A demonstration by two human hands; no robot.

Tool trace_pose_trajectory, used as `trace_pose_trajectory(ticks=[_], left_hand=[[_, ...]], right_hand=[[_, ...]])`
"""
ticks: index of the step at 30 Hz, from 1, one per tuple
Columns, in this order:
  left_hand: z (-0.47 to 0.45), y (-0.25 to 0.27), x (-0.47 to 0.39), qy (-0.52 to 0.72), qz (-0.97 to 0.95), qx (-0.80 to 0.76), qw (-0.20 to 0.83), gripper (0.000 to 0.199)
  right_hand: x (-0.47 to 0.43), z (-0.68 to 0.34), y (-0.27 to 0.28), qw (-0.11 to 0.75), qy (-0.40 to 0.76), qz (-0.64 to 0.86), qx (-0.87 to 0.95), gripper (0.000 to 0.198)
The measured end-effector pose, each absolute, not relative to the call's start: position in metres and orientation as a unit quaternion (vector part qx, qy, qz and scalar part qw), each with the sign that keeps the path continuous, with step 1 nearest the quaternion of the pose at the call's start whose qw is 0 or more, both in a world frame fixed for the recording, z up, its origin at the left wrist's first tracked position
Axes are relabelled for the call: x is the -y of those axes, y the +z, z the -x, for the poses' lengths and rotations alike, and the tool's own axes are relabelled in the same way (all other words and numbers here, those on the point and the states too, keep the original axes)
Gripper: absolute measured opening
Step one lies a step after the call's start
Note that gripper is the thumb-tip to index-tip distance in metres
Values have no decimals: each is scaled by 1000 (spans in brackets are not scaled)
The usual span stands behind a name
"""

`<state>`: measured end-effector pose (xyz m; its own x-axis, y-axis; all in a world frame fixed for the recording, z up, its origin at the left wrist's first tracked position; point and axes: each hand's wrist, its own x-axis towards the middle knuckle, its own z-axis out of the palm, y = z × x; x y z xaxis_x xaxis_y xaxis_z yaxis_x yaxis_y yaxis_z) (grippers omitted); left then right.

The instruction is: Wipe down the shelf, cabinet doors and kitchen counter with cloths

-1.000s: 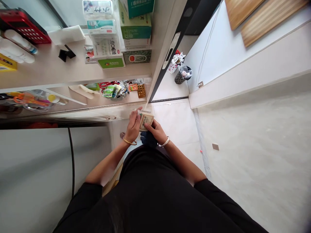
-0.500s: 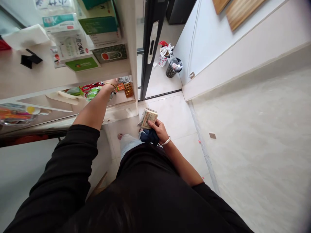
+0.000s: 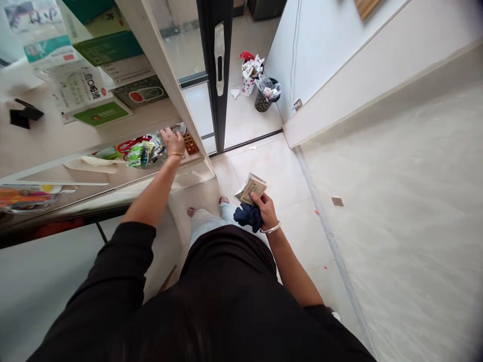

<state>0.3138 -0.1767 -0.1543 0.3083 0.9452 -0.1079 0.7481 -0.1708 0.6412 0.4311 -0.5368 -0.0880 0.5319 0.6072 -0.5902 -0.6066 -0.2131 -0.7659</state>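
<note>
My left hand (image 3: 173, 142) is inside the lower shelf compartment, fingers curled down among small packets; whatever they grip is hidden. Beside it lie green and white packets (image 3: 140, 153), red-handled scissors (image 3: 130, 144) and an amber blister pack (image 3: 190, 144). In front of my body, my right hand (image 3: 265, 208) is closed, its thumb pressing on a flat beige printed packet (image 3: 252, 188) with a clear wrapper edge. A bunched dark blue cloth (image 3: 248, 216) hangs from the same hand, below the packet.
Boxes and packs, one of them green (image 3: 102, 114), stand on the upper shelf at left. A dark-framed sliding door (image 3: 219, 65) is beyond the shelf. Two filled waste bins (image 3: 267, 95) are past the threshold. A pale wall (image 3: 407, 201) runs along the right.
My left hand has drawn back a little, so its back and fingers now show above the packets. The right hand still holds the packet and cloth, slightly further right in view.
</note>
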Motion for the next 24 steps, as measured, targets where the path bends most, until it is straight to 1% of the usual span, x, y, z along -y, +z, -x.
trace_pose_trajectory(ticks=[2, 5, 10, 13, 16, 18, 20, 24], left_hand=[[-309, -161, 200, 184, -700, -622, 300, 30], [-317, -173, 220, 187, -642, -673, 316, 46], [-337, -189, 210, 201, -570, -711, 359, 64], [-333, -195, 203, 213, -547, -712, 385, 63], [-322, -198, 202, 235, -545, -700, 397, 51], [-318, -197, 202, 270, -543, -676, 419, 46], [-316, -195, 203, 299, -530, -655, 448, 50], [-312, -187, 208, 331, -506, -639, 476, 67]], right_hand=[[534, -433, -91, 628, 485, 609, -10, 60], [524, -434, -93, 622, 490, 611, -1, 60], [503, -429, -88, 615, 513, 599, 26, 59], [495, -423, -84, 613, 519, 594, 38, 59], [492, -419, -84, 606, 526, 595, 48, 59], [492, -418, -86, 601, 531, 595, 48, 59], [491, -417, -87, 593, 539, 596, 44, 60], [487, -419, -86, 585, 550, 594, 44, 61]])
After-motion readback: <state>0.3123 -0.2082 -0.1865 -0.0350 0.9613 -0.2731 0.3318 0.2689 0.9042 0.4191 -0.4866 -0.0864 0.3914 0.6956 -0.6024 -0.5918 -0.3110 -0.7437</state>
